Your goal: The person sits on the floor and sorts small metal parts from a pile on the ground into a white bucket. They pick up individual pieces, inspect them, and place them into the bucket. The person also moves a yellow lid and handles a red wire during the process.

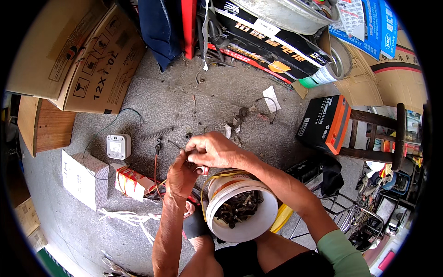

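- Grey speckled floor (pixel 159 99) all around the white bucket (pixel 266 214), used as landmark; large cardboard cartons (pixel 104 71) far beyond it, to the left.
- Left forearm (pixel 168 235): rises nearly straight, left of the bucket. Left hand (pixel 178 175): beyond the rim and to its left, fingers pointing away from the wearer, bent at the tips.
- Right forearm (pixel 288 189): slants up and leftward across the bucket's far right edge. Right hand (pixel 214 150): beyond the bucket, back upward, fingers curled toward the left hand.
- Fingertips of both meet; cannot tell whether either hand is clamped on anything.
- Small dark pieces (pixel 237 210): heaped inside the bucket.
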Motion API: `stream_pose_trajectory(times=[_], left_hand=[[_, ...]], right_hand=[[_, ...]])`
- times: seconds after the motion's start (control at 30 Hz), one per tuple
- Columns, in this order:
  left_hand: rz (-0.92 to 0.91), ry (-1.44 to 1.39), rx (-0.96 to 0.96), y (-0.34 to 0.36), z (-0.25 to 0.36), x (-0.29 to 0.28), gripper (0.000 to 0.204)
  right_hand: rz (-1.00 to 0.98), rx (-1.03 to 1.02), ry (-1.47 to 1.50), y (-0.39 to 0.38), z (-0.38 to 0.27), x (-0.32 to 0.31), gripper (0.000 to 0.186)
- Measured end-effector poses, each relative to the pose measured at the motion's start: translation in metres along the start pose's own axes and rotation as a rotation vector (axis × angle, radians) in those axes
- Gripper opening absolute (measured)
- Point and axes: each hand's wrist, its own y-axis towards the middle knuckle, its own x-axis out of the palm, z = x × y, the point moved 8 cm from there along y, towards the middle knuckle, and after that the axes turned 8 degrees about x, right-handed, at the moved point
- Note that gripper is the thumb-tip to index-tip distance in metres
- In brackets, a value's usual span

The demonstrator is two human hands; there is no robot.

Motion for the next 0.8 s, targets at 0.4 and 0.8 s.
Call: stream_pose_trajectory(times=[0.4, 0.8], left_hand=[[0.108, 0.121, -0.092, -0.034, -0.016, -0.043, 0.031], [0.082, 0.174, -0.071, -0.032, -0.015, -0.043, 0.033]], right_hand=[[0.285, 0.183, -0.223, -0.032, 0.079, -0.037, 0.017], [0.301, 0.088, -0.405, -0.035, 0.069, -0.014, 0.017]])
